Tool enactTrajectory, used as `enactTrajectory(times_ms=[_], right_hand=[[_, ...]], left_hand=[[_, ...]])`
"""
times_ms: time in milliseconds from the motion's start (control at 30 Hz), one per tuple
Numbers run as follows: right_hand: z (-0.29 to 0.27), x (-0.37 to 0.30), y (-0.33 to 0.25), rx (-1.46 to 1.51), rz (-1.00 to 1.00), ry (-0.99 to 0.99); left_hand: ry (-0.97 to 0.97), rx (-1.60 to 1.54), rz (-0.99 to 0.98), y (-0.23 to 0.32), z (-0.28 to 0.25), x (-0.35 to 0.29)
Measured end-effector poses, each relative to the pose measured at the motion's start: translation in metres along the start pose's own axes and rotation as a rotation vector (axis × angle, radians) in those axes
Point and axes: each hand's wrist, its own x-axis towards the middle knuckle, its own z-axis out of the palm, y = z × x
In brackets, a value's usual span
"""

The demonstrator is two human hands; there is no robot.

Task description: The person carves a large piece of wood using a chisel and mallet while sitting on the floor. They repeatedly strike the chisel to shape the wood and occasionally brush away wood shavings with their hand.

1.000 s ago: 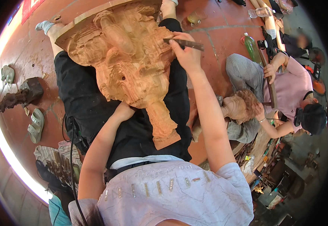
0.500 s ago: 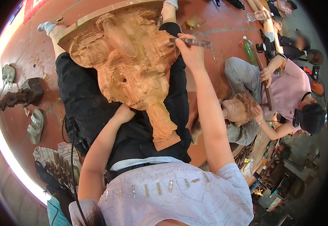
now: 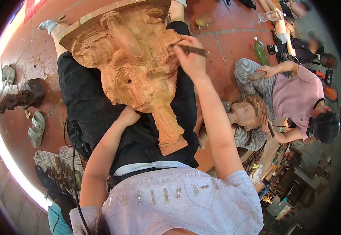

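Observation:
A large carved wood sculpture [image 3: 139,74], with deep folds and a narrow neck ending in a block, lies across my lap between my legs. My right hand [image 3: 191,58] is closed round a dark brown strip-like piece [image 3: 197,50], its exact kind unclear, at the carving's upper right side. That hand is slightly blurred. My left hand [image 3: 129,116] rests against the carving's lower left edge, beside the neck. Its fingers are tucked under the wood and hidden, so their grip does not show.
On the right a co-worker holds a wooden stick [image 3: 256,75] beside a carved wooden head [image 3: 244,113]. A green bottle [image 3: 261,51] and a glass mug [image 3: 204,21] stand beyond. Left lie a dark wood block [image 3: 33,92], a sandal [image 3: 36,129] and several tools [image 3: 64,172] on striped cloth.
My right hand has shifted a little left and down along the carving, and the strip in it has turned. The co-worker's stick has swung away from the wooden head.

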Motion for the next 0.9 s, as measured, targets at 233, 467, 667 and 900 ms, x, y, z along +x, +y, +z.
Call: enactTrajectory(times_ms=[233, 467, 667, 900], right_hand=[[0.004, -0.009, -0.001, -0.046, 0.016, -0.005], [0.004, -0.008, 0.02, 0.423, 0.283, 0.134], [-0.001, -0.02, 0.016, 0.17, 0.131, 0.009], [-0.043, -0.023, -0.029, 0.95, 0.597, -0.22]], left_hand=[[0.035, 0.011, 0.051, 0.004, -0.001, -0.004], [-0.016, 0.033, -0.03, -0.003, 0.0, 0.0], [0.008, 0.031, -0.036, 0.007, -0.002, -0.004], [-0.323, -0.197, 0.118, 0.085, -0.039, -0.068]])
